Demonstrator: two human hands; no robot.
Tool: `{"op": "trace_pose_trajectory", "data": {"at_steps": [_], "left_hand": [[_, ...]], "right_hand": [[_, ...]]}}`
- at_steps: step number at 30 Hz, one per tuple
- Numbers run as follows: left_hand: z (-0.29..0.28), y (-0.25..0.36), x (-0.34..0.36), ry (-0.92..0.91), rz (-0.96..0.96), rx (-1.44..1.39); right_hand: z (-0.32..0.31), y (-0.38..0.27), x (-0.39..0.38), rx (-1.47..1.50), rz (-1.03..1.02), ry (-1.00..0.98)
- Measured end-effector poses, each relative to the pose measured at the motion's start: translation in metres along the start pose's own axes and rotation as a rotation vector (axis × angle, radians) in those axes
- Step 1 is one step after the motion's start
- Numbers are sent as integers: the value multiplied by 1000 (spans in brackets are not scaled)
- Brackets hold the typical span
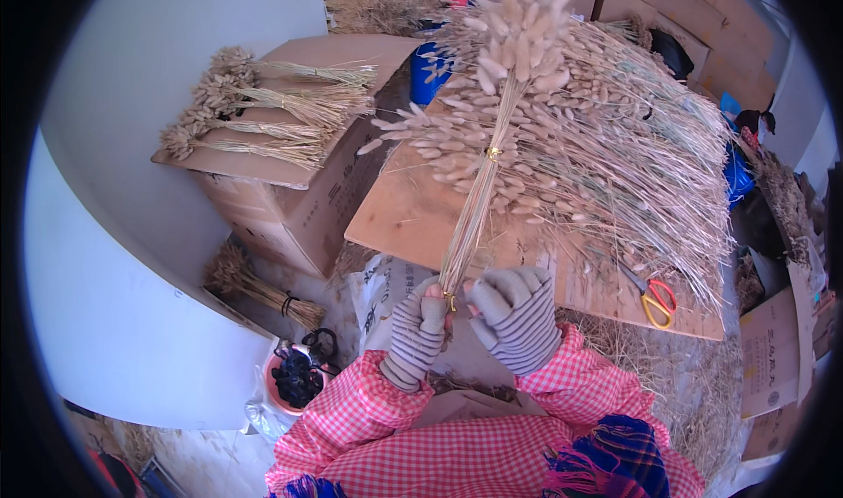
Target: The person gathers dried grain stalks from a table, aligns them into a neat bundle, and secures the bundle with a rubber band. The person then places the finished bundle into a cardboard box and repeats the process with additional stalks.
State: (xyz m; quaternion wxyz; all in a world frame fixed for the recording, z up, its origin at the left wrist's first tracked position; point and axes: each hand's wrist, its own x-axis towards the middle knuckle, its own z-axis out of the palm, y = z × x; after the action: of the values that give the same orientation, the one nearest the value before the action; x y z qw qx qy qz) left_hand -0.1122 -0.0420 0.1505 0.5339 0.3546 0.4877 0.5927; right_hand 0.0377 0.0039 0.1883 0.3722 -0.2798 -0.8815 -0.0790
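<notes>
"One tall bundle of beige, fluffy-headed dried grass [478,199] stands out in the head view; who has it?"

"The left hand [414,331], in a grey-striped knitted glove, grasps it at the lower end, by a shiny gold tie [450,301]."

"And the right hand [516,318]?"

"Gloved alike, half-curled, just beside the bundle's lower end; I cannot tell whether it grips anything."

"Where does the bundle reach?"

"From lower centre to the frame's top edge, over a brown wooden table [395,208] bearing loose pale grass [632,173] and, at the right, scissors with red and yellow handles [659,305]."
</notes>
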Motion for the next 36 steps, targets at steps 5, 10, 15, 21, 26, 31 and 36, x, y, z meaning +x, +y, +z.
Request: {"op": "trace_pose_trajectory", "data": {"at_steps": [5, 10, 15, 21, 26, 31, 36], "left_hand": [[3, 1, -4, -19, 106, 50], [-2, -5, -1, -4, 192, 126], [-6, -15, 3, 46, 263, 267], [-9, -19, 7, 54, 316, 382], [-3, -13, 1, 41, 162, 162], [2, -8, -1, 49, 302, 301], [6, -12, 3, 68, 522, 339]], "right_hand": [[2, -5, 11, -201, -228, 8], [7, -8, 11, -250, -248, 14], [10, -6, 11, -250, -272, -12], [14, -5, 9, -297, -292, -114], [16, 4, 11, -186, -354, -31], [23, -3, 7, 132, -38, 144], [37, -15, -14, 1494, 980, -73]]}}
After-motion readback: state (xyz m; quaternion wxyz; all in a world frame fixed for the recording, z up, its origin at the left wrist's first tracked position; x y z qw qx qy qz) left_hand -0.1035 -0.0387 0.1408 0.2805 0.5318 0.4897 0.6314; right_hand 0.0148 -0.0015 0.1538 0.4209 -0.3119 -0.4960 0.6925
